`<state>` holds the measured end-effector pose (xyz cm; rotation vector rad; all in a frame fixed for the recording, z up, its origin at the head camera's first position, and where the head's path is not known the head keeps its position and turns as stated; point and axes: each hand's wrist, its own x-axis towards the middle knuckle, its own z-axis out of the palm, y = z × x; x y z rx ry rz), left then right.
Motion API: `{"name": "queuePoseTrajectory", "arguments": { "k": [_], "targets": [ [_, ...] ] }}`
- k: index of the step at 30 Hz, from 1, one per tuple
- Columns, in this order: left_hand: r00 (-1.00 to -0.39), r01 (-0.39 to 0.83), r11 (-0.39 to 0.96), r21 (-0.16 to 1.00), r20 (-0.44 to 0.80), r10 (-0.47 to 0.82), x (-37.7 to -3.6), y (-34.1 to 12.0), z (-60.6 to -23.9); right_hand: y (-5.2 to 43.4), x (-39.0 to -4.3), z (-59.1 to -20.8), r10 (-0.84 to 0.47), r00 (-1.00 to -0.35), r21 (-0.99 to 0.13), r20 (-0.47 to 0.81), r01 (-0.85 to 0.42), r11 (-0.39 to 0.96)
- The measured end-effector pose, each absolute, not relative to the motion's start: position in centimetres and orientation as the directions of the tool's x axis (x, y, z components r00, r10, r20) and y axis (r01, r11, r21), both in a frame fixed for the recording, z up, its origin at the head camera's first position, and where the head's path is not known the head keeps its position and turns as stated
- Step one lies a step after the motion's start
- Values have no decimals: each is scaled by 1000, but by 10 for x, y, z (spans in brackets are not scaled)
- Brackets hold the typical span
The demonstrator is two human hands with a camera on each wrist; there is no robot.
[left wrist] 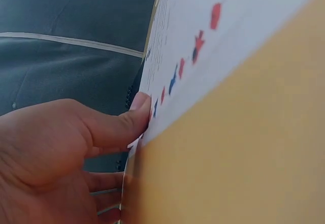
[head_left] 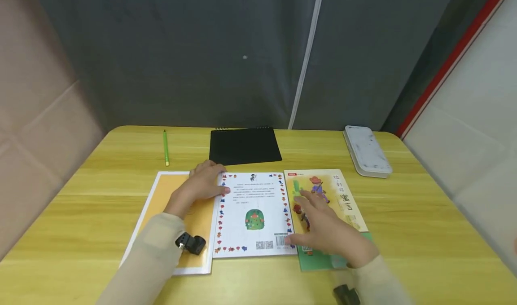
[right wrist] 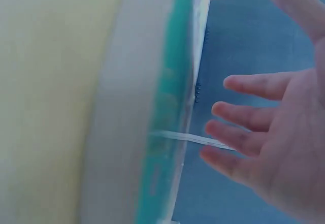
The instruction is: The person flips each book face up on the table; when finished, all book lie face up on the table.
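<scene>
Three thin books lie side by side on the table, the middle one overlapping the left one's edge. My left hand [head_left: 202,181] rests at the top where the orange book [head_left: 167,192] with a white border meets the white book [head_left: 238,237] with a patterned border. In the left wrist view the thumb [left wrist: 137,115] presses at the white book's edge. Over the yellow-and-green picture book [head_left: 349,213] on the right is my right hand [head_left: 327,228], fingers spread and thumb toward the white book's barcode corner. In the right wrist view its fingers [right wrist: 249,115] are extended, holding nothing.
Behind the books lies a black spiral notebook [head_left: 244,146]. A slim green pencil [head_left: 166,148] is at the back left, and a white box-like case [head_left: 367,152] at the back right. A dark curtain [head_left: 194,62] hangs along the table's far edge.
</scene>
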<state>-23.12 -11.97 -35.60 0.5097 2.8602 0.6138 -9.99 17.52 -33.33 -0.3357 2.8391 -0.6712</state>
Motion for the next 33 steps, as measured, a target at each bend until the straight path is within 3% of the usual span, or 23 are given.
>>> {"name": "queuePoseTrajectory", "arguments": {
  "k": [9,18,33],
  "targets": [
    [-944,276,830,485,-27,330,-237,-110,-355,169,-98,-344,-218,-940,-427,-263,-89,900],
    [-946,185,628,756,-37,323,-235,-113,-342,167,-96,-348,-234,-936,-395,-261,-118,911],
    [-935,63,390,919,-82,345,-231,-130,-319,160,-93,-348,-275,-937,-404,-217,-170,899]
  ]
}}
